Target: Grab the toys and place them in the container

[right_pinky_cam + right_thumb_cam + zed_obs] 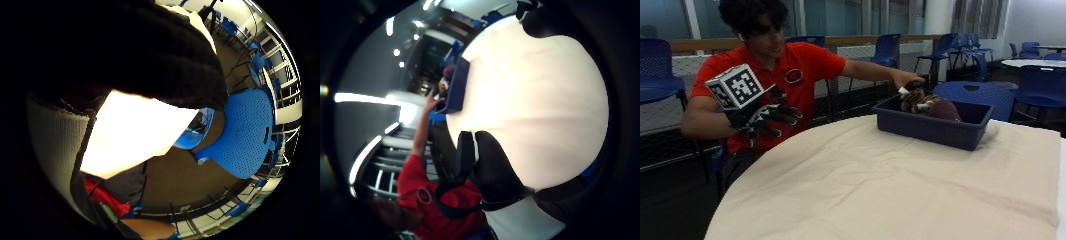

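Note:
My gloved right hand [765,117] hangs in the air beside the near left edge of the round table [893,190], its fingers loosely spread and holding nothing. The dark blue container [933,131] stands at the far side of the table with brown, striped plush toys [930,106] inside. The person's bare left hand [907,81] reaches over the container's far corner and touches a toy there. In the thumb side palm view my gloved fingers [487,170] stretch over the cream tablecloth [535,100], with the container [456,87] at its far edge.
A blue chair [976,95] stands just behind the container and shows too in the little finger side palm view [245,132]. More blue chairs [887,49] line the railing behind. The cream cloth covers the whole tabletop.

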The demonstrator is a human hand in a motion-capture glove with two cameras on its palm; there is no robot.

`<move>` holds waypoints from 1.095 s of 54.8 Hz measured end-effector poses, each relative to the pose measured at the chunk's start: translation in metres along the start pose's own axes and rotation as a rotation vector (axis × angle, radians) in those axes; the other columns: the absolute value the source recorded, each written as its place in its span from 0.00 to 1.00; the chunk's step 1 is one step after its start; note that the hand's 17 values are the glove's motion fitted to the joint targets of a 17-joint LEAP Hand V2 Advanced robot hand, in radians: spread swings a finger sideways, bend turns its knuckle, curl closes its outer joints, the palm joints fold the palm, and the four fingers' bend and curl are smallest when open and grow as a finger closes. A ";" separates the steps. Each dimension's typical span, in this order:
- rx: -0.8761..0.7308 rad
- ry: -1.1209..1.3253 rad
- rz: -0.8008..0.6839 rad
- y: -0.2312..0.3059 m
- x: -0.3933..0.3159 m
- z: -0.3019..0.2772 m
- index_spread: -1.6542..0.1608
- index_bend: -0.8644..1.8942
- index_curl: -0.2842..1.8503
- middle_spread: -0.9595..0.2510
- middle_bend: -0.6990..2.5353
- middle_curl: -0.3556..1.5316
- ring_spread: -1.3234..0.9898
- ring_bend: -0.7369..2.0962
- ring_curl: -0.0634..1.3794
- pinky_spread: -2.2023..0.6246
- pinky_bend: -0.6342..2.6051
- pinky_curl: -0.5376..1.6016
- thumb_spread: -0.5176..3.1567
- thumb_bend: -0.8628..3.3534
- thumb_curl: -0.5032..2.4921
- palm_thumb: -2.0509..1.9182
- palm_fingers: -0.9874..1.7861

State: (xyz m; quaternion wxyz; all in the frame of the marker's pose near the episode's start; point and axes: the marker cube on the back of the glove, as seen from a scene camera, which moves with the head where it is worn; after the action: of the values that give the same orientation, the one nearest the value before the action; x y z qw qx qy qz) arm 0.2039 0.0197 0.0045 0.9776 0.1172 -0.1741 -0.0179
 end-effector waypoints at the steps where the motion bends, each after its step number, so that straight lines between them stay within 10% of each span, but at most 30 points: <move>1: 0.005 0.000 -0.005 -0.003 0.002 0.001 0.69 0.39 0.33 0.70 0.27 0.36 0.56 0.37 0.26 0.82 0.48 0.39 0.46 0.19 0.24 0.51 0.39; 60: -0.226 0.270 0.007 -0.091 -0.157 0.066 0.68 0.41 0.35 0.69 0.27 0.36 0.57 0.33 0.25 0.82 0.44 0.39 0.46 0.19 0.25 0.51 0.37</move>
State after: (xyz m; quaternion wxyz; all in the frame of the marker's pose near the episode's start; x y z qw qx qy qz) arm 0.0344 -0.0713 -0.0091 0.9991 0.0073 -0.0388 -0.0178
